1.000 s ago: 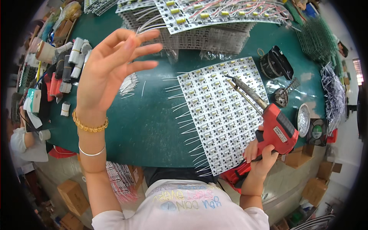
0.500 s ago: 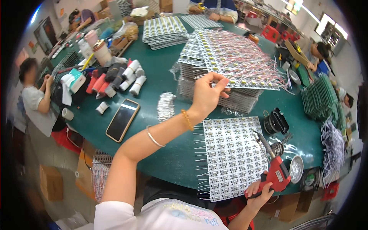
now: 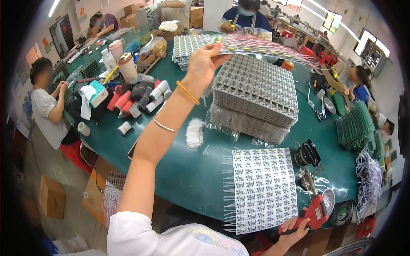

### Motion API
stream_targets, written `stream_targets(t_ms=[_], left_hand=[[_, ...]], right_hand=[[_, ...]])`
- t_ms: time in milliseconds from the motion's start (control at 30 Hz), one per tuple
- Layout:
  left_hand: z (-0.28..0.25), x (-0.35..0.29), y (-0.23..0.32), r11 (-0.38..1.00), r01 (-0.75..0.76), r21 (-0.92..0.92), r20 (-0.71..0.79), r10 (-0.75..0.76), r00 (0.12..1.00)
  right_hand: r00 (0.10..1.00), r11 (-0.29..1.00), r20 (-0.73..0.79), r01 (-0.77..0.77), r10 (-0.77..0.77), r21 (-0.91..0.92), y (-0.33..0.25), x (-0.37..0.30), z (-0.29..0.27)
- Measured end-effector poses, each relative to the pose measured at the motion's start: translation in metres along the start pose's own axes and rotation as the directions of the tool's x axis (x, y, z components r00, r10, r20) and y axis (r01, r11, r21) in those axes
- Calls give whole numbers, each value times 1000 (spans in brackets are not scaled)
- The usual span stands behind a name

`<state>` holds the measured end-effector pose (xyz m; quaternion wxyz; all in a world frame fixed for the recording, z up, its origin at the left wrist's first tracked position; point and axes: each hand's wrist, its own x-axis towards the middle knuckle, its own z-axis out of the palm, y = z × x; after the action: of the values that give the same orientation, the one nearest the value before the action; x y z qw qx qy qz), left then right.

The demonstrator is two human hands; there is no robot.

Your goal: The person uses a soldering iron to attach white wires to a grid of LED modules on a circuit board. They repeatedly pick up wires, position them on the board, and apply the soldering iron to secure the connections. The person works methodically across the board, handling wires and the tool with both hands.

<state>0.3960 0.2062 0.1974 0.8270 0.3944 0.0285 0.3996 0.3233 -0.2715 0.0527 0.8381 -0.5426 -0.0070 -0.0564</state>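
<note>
My left hand (image 3: 204,64), raised over the far part of the table, pinches the edge of a circuit board sheet (image 3: 267,53) that carries many red and white wires. The sheet is tipped nearly edge-on above a tall stack of bare circuit board sheets (image 3: 256,87). Low at the right, my right hand (image 3: 295,228) is wrapped round the handle of a red soldering gun (image 3: 315,216), its metal tip pointing up and away. Beside the gun, another circuit board sheet (image 3: 265,192) lies flat on the table, with white wires sticking out along its left edge.
The green table (image 3: 183,179) also holds a bundle of short white wires (image 3: 195,133), a black holder (image 3: 307,153), a small metal dish (image 3: 328,200) and rolls of red and black sleeving (image 3: 139,91). Green racks (image 3: 352,130) stand at right. Several people sit around.
My left hand has lifted the wired sheet up and away from the stack, baring the boards beneath. The right hand with the soldering gun has shifted slightly down and right in view.
</note>
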Motion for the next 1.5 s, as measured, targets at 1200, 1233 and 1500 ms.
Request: stream_targets(t_ms=[1200,1233,1500], left_hand=[[-155,101,56,853,-201,481,-274,365,890],[-146,71,67,777,-286,561,-136,428,894],[-66,-111,63,467,-514,719,346,401,848]], right_hand=[[989,986,71,-120,129,-118,12,4,24],[998,993,-13,-63,62,-102,8,0,43],[895,950,412,261,-172,-169,-15,-1,39]])
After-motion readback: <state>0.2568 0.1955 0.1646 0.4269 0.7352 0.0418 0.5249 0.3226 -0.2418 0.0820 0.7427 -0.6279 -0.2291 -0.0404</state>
